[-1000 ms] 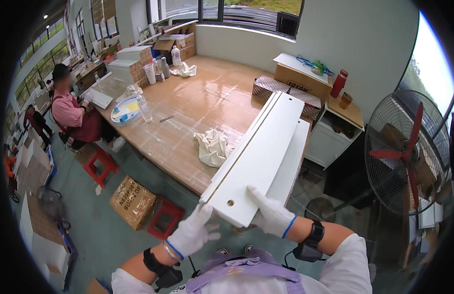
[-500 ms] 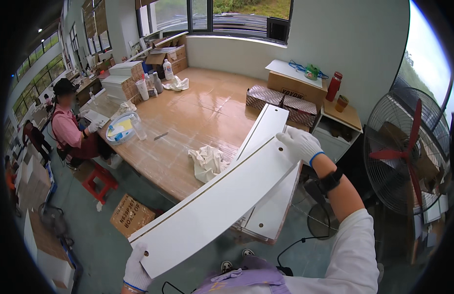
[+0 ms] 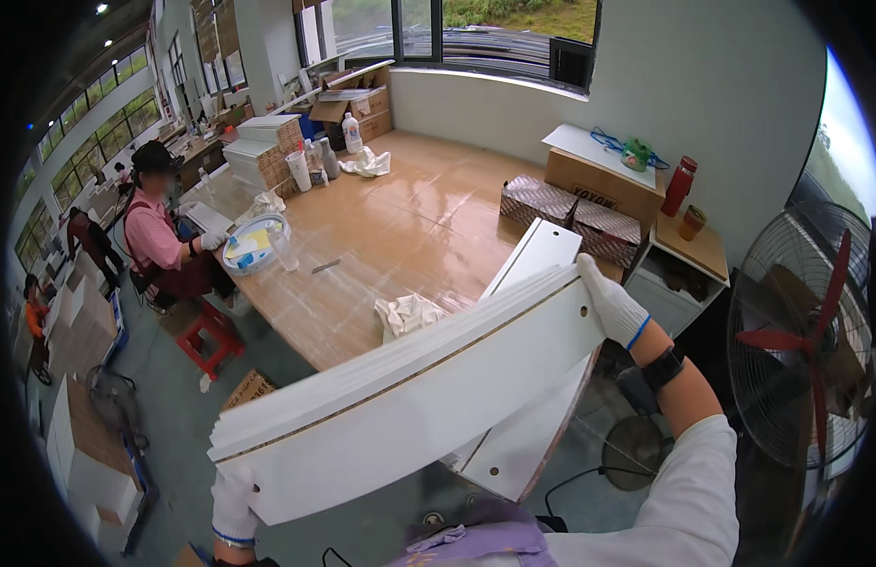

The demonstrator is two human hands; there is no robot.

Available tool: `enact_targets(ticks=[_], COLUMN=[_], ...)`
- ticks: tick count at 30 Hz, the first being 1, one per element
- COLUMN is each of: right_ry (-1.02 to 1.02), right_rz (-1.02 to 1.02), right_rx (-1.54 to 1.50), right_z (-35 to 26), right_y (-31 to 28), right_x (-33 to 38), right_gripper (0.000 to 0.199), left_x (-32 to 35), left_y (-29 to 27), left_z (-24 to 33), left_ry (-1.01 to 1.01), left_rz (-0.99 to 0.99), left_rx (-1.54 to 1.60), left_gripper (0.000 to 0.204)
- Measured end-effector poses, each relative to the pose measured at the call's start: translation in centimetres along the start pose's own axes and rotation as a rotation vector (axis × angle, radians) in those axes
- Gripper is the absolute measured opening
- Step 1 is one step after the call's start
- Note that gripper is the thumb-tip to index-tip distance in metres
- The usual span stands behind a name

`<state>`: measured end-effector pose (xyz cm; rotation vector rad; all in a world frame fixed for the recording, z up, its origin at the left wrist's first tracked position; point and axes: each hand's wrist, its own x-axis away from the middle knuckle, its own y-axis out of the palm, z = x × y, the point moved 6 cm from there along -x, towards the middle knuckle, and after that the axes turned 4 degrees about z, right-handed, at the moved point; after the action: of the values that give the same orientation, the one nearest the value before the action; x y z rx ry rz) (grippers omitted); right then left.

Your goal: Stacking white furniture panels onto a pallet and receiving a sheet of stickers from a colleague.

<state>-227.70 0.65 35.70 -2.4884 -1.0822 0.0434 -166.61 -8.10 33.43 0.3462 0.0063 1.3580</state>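
A long white board [image 3: 409, 397] with a dark groove along it and a round hole near each end is held up in front of me, slanting from lower left to upper right. Its upper edge is smeared by motion. My left hand [image 3: 234, 503], in a white glove, grips the lower-left end; its fingers are partly behind the board. At the other end my right hand [image 3: 612, 302], also gloved, is closed round the corner. Beneath lies another white board [image 3: 502, 463] on the table corner, mostly covered by the held one. A crumpled white cloth [image 3: 407, 314] shows just past the upper edge.
The brown-covered table [image 3: 409, 217] stretches away, with a thin blade-like tool [image 3: 326, 266], a round tray [image 3: 258, 263] and patterned boxes [image 3: 537, 203]. A large fan [image 3: 806, 340] stands at right. A co-worker [image 3: 159, 217] sits at left by a red stool [image 3: 209, 338].
The held board has tilted, its long upper edge now showing, and its left end has moved left and up with my left hand. It now covers more of the cloth and the floor carton.
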Motion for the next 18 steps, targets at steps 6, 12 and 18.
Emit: enact_targets(ticks=[6,12,18], right_ry=[-0.41,-0.565,-0.376], right_rz=[0.132,0.054,0.063], right_rx=[-0.697,-0.731,-0.391], right_z=[2.4,5.9,9.3], right_y=[-2.8,-3.4,-4.5], right_x=[-1.0,-2.1,-2.4], right_gripper=[0.088,0.093,0.097], left_x=[-6.9,-7.7,-7.8], left_y=[1.7,4.3,3.8], left_z=[-1.2,-2.7,-4.8], left_ry=[0.288,0.447,0.328], left_rz=[-0.111,-0.164,-0.16], left_rx=[-0.42,-0.536,-0.453], left_gripper=[0.097,0.095,0.053])
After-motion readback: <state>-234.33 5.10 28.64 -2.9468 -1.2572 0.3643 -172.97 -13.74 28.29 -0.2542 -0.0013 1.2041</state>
